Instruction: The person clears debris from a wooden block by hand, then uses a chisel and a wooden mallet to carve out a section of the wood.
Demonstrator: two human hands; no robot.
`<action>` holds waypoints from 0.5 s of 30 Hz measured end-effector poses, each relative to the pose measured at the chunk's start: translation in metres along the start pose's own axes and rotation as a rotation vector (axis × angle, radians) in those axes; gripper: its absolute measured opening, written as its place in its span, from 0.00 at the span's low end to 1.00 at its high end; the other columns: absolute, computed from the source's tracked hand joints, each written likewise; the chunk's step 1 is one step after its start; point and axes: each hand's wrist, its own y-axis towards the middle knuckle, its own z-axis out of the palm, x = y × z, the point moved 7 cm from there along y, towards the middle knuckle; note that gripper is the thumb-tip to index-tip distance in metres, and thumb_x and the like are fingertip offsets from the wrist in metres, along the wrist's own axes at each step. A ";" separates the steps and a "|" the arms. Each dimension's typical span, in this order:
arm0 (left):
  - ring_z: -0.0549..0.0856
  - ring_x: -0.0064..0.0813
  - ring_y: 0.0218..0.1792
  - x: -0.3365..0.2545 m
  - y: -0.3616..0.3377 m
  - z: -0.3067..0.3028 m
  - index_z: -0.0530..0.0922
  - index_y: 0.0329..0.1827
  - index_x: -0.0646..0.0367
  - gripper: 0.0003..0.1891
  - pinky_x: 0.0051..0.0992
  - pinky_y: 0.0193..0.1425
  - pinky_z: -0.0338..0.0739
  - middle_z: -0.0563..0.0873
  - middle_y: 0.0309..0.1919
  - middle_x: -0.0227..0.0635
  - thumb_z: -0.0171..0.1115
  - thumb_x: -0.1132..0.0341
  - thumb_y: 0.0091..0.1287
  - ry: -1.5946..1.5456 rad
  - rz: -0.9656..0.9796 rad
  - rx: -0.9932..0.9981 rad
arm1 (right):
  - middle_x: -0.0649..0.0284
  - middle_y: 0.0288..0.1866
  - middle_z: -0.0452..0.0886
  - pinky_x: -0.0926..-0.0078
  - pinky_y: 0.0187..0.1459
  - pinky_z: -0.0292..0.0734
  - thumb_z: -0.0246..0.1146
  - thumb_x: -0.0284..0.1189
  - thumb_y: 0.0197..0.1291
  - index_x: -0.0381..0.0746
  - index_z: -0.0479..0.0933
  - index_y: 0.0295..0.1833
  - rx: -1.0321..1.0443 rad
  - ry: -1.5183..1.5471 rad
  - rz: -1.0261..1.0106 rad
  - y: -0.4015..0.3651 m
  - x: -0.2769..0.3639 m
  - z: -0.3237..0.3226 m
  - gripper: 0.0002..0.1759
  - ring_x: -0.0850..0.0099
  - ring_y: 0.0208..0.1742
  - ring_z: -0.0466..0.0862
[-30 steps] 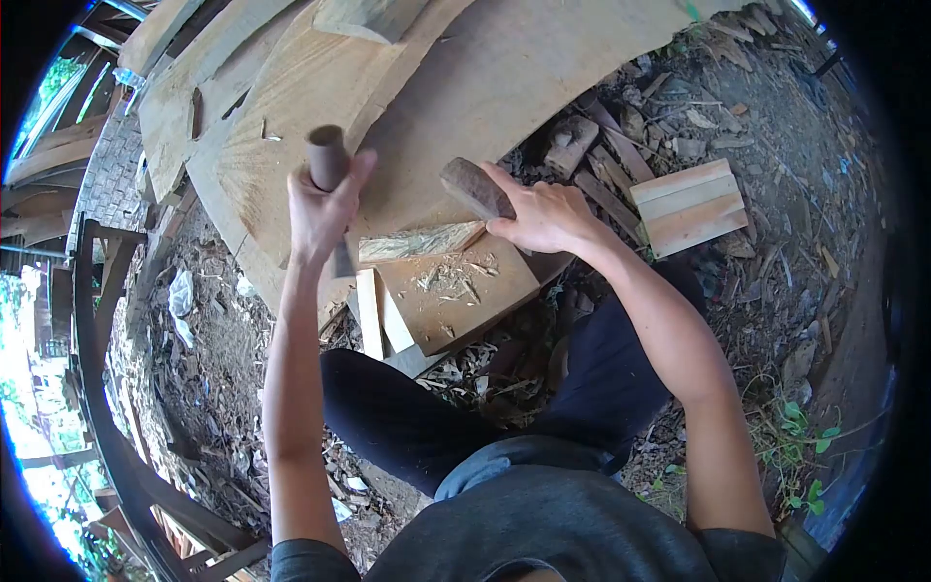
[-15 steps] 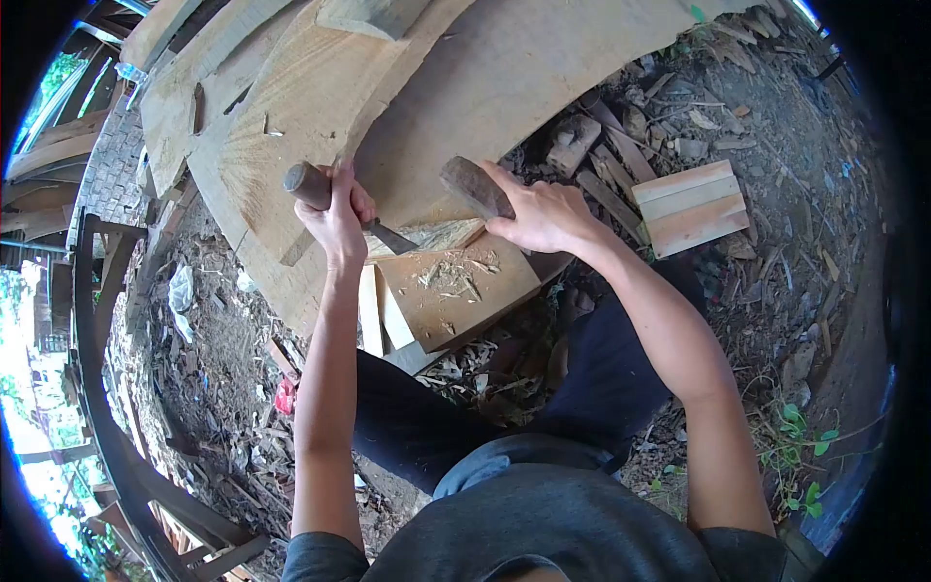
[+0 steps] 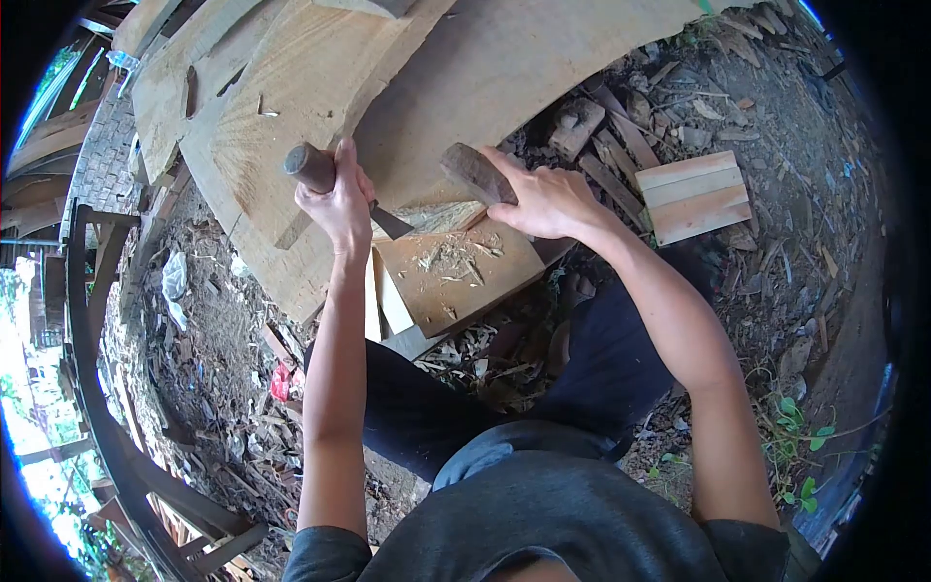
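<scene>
My left hand is wrapped round the wooden handle of a chisel, whose flat blade points down and right at the edge of a rough-cut piece of wood. In my right hand is a wooden mallet, its dark block reaching left toward the chisel handle, with a gap between them. Just below the blade lies a wooden block strewn with shavings. Fingers of both hands are closed round what they hold.
Large wooden slabs spread over the broad board ahead. A small panel of joined strips lies at right, beside offcuts. A curved dark wooden frame stands at left. Wood scraps litter the ground round my legs.
Both hands stay close to where they were, chisel and mallet still held apart. The view has shifted slightly, and the blade appears a little higher over the wood.
</scene>
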 end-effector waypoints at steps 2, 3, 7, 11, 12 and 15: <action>0.70 0.16 0.09 -0.001 -0.001 0.000 0.72 0.24 0.58 0.14 0.20 0.13 0.62 0.72 0.10 0.27 0.67 0.69 0.64 0.005 0.012 -0.003 | 0.44 0.42 0.85 0.53 0.48 0.80 0.59 0.50 0.58 0.57 0.44 0.79 -0.018 0.014 -0.006 -0.001 0.002 -0.002 0.47 0.49 0.44 0.86; 0.71 0.16 0.10 0.000 -0.001 0.001 0.72 0.24 0.58 0.13 0.19 0.13 0.62 0.72 0.10 0.27 0.67 0.69 0.64 0.017 0.003 -0.001 | 0.44 0.42 0.85 0.53 0.48 0.80 0.59 0.50 0.58 0.57 0.44 0.79 -0.021 0.013 -0.006 -0.002 0.004 -0.005 0.47 0.49 0.44 0.86; 0.73 0.15 0.13 0.001 -0.005 0.002 0.74 0.25 0.59 0.10 0.18 0.17 0.66 0.75 0.13 0.26 0.67 0.70 0.61 0.070 0.005 0.014 | 0.49 0.52 0.83 0.59 0.47 0.81 0.58 0.55 0.60 0.54 0.44 0.80 0.067 0.456 -0.057 -0.018 0.037 -0.041 0.49 0.56 0.41 0.87; 0.75 0.15 0.19 -0.006 -0.010 0.008 0.76 0.27 0.62 0.08 0.20 0.24 0.70 0.78 0.18 0.26 0.68 0.71 0.57 0.080 0.170 0.004 | 0.56 0.32 0.85 0.65 0.33 0.83 0.60 0.51 0.59 0.46 0.49 0.78 -0.722 0.549 -0.606 -0.051 0.110 -0.119 0.47 0.64 0.26 0.86; 0.77 0.18 0.22 -0.002 -0.008 0.003 0.76 0.27 0.63 0.09 0.24 0.28 0.74 0.80 0.21 0.27 0.69 0.70 0.56 0.099 0.258 0.032 | 0.56 0.31 0.85 0.65 0.31 0.82 0.60 0.50 0.59 0.46 0.49 0.78 -0.800 0.537 -0.665 -0.059 0.126 -0.130 0.46 0.65 0.25 0.86; 0.79 0.23 0.41 0.031 -0.005 -0.009 0.71 0.47 0.65 0.21 0.27 0.45 0.75 0.79 0.41 0.33 0.71 0.64 0.58 0.099 0.160 0.027 | 0.56 0.25 0.83 0.71 0.18 0.76 0.57 0.48 0.61 0.46 0.55 0.77 -0.405 0.125 -0.515 -0.049 0.155 -0.114 0.41 0.70 0.17 0.80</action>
